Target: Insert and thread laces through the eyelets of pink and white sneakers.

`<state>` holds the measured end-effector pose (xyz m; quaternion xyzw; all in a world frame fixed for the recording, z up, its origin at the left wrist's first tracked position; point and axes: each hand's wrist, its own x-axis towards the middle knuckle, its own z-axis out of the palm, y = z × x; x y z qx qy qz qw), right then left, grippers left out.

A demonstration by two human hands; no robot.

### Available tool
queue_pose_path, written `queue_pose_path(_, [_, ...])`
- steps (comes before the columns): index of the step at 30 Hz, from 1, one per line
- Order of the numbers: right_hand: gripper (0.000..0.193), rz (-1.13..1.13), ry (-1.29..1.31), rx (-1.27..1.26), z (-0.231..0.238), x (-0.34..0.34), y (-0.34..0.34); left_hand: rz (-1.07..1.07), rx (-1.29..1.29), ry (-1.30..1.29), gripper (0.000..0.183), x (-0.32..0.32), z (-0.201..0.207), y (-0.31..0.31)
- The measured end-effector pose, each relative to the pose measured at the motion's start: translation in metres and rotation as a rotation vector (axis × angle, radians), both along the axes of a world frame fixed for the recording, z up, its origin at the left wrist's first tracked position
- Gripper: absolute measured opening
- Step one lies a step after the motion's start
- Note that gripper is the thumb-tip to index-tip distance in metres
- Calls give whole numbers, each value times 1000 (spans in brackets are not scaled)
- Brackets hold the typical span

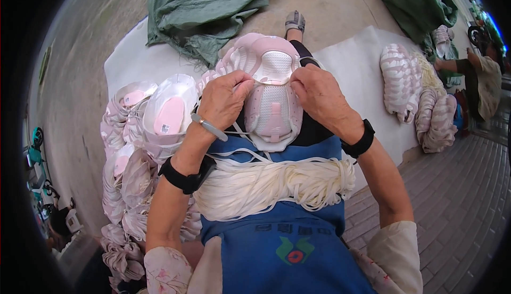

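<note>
Bearings are read from the pink and white shoe upper (275,126), which lies over the lap between the two hands, its mesh face upward. The left hand (226,97) is at its 9 o'clock edge, thumb and forefinger pinched together, other fingers curled. The right hand (319,94) is at the 3 o'clock edge in a like pinch. Both have hold of a thin white lace (272,84) crossing the upper; whether either also grips the upper's edge cannot be told. A row of nested uppers (239,57) adjoins at 11 o'clock.

At 6 o'clock a cream hank of laces (271,185) lies across the lap on a blue apron (287,241). A pile of uppers (143,150) stands at 8 o'clock, several showing pink insoles (170,116). Green sacking (213,6) lies at 11 o'clock, overlapping a white sheet (346,60) that extends to 2 o'clock. Near 3 o'clock are bundled uppers (400,81), with another person (484,78) farther out. Brick paving (452,198) is noted at 4 o'clock.
</note>
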<state>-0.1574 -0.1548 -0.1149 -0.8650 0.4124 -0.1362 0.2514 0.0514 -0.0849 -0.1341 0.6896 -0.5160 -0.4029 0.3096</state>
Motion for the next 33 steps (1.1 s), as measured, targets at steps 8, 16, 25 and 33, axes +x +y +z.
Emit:
queue_pose_path(8, [21, -138, -196, 215, -11, -9, 5, -150, -115, -252, 22, 1, 6, -12])
queue_pose_path(16, [18, -63, -18, -64, -12, -3, 16, -355, -248, -496, 21, -7, 6, -29])
queue_pose_path(25, [33, -118, -63, -183, -9, -13, 32, -183, -493, -500, 14, -19, -9, -19])
queue_pose_path(33, [38, -101, 284, -277, -3, 7, 51, 5, -323, -190, 14, -22, -1, -12])
